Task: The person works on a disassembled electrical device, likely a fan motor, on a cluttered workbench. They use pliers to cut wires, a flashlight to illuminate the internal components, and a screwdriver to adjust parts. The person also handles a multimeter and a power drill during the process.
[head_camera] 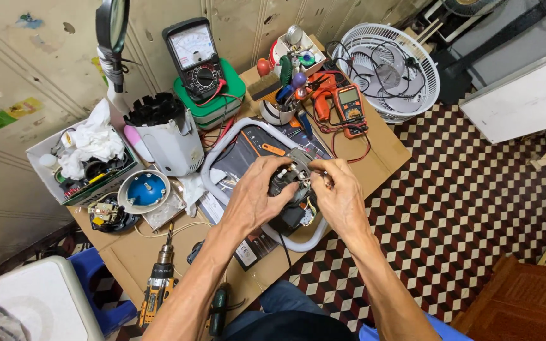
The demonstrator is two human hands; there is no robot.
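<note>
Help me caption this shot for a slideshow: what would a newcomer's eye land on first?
First, the two bare hands at the centre: the left hand and right hand both hold a small grey motor assembly over the cluttered cardboard-topped table. Next, the black analogue multimeter standing at the back, and the white fan grille at the table's far right corner.

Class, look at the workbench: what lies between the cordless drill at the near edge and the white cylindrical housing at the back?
In the head view, a round blue-and-white cap lies between the cordless drill and the white cylindrical housing.
</note>
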